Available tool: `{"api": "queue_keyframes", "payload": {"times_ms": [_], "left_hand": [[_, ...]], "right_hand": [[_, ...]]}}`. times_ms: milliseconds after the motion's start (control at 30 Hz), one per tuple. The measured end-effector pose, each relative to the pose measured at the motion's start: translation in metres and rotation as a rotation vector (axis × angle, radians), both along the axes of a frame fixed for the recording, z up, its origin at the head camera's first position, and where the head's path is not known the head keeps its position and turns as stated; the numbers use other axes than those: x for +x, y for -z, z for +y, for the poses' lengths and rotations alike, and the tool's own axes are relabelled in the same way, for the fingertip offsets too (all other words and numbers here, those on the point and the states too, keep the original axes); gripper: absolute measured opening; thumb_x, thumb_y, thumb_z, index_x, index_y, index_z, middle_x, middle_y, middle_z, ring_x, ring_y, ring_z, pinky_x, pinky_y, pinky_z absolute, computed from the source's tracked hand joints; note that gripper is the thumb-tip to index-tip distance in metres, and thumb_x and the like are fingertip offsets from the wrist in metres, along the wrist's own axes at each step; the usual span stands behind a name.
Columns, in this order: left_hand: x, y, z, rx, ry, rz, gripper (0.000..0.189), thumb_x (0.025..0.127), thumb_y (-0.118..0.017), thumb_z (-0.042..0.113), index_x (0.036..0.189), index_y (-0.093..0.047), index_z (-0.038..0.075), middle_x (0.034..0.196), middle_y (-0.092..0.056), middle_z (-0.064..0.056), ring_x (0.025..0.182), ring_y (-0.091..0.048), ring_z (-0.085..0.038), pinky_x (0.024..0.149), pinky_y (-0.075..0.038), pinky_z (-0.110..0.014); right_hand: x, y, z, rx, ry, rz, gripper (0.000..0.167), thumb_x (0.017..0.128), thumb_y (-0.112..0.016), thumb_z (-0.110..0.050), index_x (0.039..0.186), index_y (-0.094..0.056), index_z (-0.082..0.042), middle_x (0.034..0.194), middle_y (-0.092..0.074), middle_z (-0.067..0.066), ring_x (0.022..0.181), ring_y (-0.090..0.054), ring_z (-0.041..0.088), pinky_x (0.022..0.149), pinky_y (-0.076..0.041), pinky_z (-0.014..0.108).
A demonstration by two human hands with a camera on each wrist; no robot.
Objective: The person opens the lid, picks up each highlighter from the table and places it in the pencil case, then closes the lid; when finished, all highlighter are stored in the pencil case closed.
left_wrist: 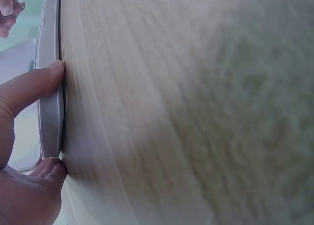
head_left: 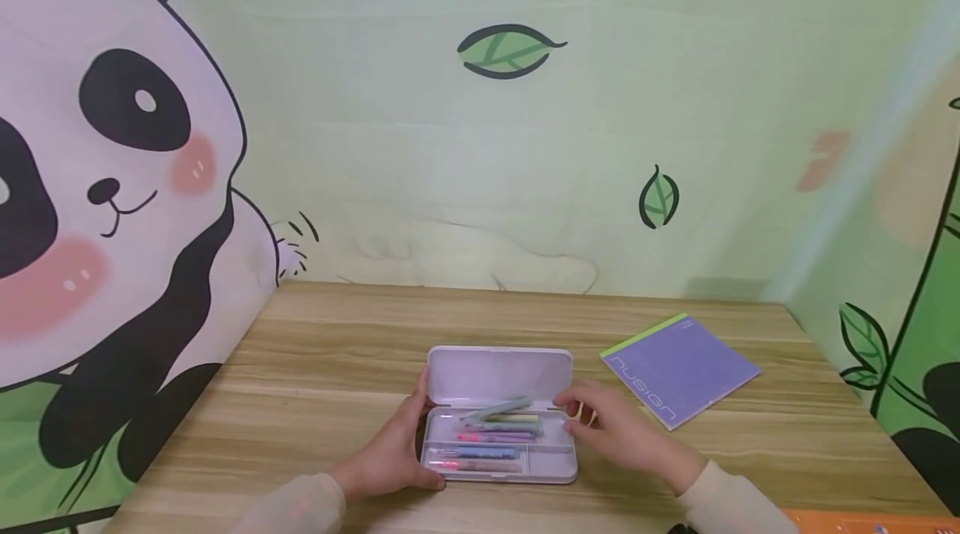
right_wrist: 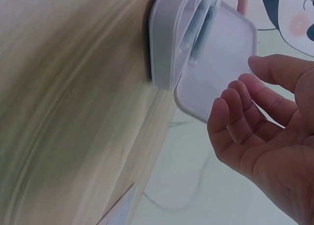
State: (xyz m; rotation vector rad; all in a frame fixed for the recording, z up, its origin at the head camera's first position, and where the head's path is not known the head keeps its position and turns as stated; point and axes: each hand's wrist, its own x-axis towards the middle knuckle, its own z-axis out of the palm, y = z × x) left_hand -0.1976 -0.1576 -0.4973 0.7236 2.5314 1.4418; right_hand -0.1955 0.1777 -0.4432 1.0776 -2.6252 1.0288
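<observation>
A white pencil case (head_left: 552, 461) lies on the wooden table with its lid (head_left: 499, 376) raised at the back. Several pens lie inside; a grey-green pen (head_left: 504, 410) rests slantwise over the others in the rear compartment, and a blue pen (head_left: 486, 452) is in the front one. My left hand (head_left: 386, 452) holds the case's left end, its thumb (left_wrist: 37, 87) on the front wall and the other fingers round the end. Beside the right end hovers my right hand (head_left: 615, 427), fingers loosely bent and holding nothing; the right wrist view shows a gap between its fingertips and the lid.
A purple notebook (head_left: 681, 371) with a green spine lies behind and right of the case on the wooden table (head_left: 337, 351). Part of an orange object (head_left: 862, 521) shows at the lower right edge. A panda-printed cloth (head_left: 360, 142) hangs behind the table.
</observation>
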Motion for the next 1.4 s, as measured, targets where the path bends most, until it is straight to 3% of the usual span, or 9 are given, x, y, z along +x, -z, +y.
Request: {"api": "queue_keyframes", "payload": {"times_ms": [133, 233, 367, 467, 667, 867, 1067, 1233, 1400], "left_hand": [[0.001, 0.000, 0.000, -0.032, -0.029, 0.001, 0.148, 0.053, -0.094, 0.012, 0.155, 0.013, 0.016, 0.138, -0.042, -0.016, 0.130, -0.042, -0.027, 0.113, -0.019, -0.023], [0.000, -0.001, -0.001, -0.024, -0.048, -0.008, 0.150, 0.050, -0.095, 0.015, 0.155, 0.012, 0.018, 0.141, -0.038, -0.017, 0.132, -0.041, -0.028, 0.116, -0.021, -0.035], [-0.002, -0.004, 0.000, -0.001, -0.102, -0.001, 0.147, 0.049, -0.096, 0.019, 0.156, 0.006, 0.011, 0.147, -0.034, -0.018, 0.134, -0.040, -0.036, 0.113, -0.025, -0.052], [-0.005, -0.009, 0.001, 0.008, -0.163, -0.002, 0.141, 0.053, -0.095, 0.021, 0.155, 0.001, 0.005, 0.149, -0.035, -0.020, 0.133, -0.039, -0.042, 0.111, -0.029, -0.056], [-0.014, -0.026, 0.008, 0.066, -0.263, -0.087, 0.119, 0.069, -0.087, 0.027, 0.155, -0.007, 0.007, 0.149, -0.034, -0.025, 0.133, -0.039, -0.046, 0.108, -0.035, -0.055], [-0.020, -0.038, 0.016, 0.103, -0.356, -0.180, 0.086, 0.086, -0.071, 0.041, 0.152, -0.025, 0.009, 0.144, -0.042, -0.024, 0.129, -0.044, -0.045, 0.104, -0.040, -0.054], [-0.027, -0.047, 0.026, 0.125, -0.420, -0.234, 0.074, 0.090, -0.061, 0.049, 0.147, -0.037, 0.010, 0.140, -0.049, -0.023, 0.127, -0.049, -0.039, 0.103, -0.043, -0.051], [-0.031, -0.054, 0.033, 0.106, -0.473, -0.250, 0.070, 0.091, -0.057, 0.055, 0.142, -0.046, 0.009, 0.139, -0.049, -0.023, 0.126, -0.050, -0.039, 0.102, -0.043, -0.053], [-0.034, -0.057, 0.038, 0.109, -0.519, -0.225, 0.056, 0.094, -0.055, 0.047, 0.133, -0.055, 0.007, 0.135, -0.054, -0.023, 0.122, -0.054, -0.038, 0.100, -0.044, -0.052]], "right_hand": [[-0.001, -0.002, 0.006, -0.021, 0.016, 0.015, 0.022, 0.084, -0.066, 0.002, 0.106, -0.065, -0.001, 0.087, -0.061, 0.006, 0.078, -0.054, 0.008, 0.065, -0.050, 0.024], [-0.002, -0.004, 0.010, -0.035, 0.049, -0.022, 0.023, 0.085, -0.067, 0.000, 0.108, -0.064, 0.000, 0.090, -0.061, 0.006, 0.079, -0.054, 0.008, 0.066, -0.050, 0.024], [-0.007, -0.008, 0.012, -0.042, 0.129, -0.058, 0.025, 0.085, -0.068, -0.003, 0.109, -0.063, -0.001, 0.091, -0.061, 0.007, 0.079, -0.055, 0.009, 0.067, -0.051, 0.024], [-0.012, -0.010, 0.010, -0.062, 0.205, -0.085, 0.025, 0.084, -0.070, -0.004, 0.108, -0.062, -0.001, 0.093, -0.061, 0.009, 0.081, -0.056, 0.013, 0.068, -0.052, 0.025], [-0.024, -0.014, 0.003, -0.131, 0.385, -0.200, 0.028, 0.087, -0.069, -0.013, 0.111, -0.061, -0.001, 0.101, -0.060, 0.013, 0.086, -0.059, 0.020, 0.073, -0.050, 0.029], [-0.034, -0.015, -0.003, -0.161, 0.494, -0.282, 0.034, 0.091, -0.066, -0.028, 0.114, -0.062, -0.004, 0.102, -0.064, 0.011, 0.092, -0.061, 0.022, 0.078, -0.050, 0.032], [-0.040, -0.009, -0.014, -0.248, 0.550, -0.454, 0.041, 0.093, -0.062, -0.036, 0.118, -0.061, -0.004, 0.110, -0.062, 0.018, 0.091, -0.063, 0.026, 0.066, -0.057, 0.034], [-0.040, -0.008, -0.024, -0.305, 0.557, -0.511, 0.040, 0.095, -0.059, -0.033, 0.118, -0.060, 0.001, 0.107, -0.062, 0.021, 0.088, -0.064, 0.027, 0.068, -0.058, 0.039], [-0.040, -0.009, -0.032, -0.348, 0.551, -0.538, 0.035, 0.096, -0.058, -0.027, 0.114, -0.061, 0.003, 0.101, -0.062, 0.022, 0.086, -0.063, 0.027, 0.068, -0.059, 0.040]]}}
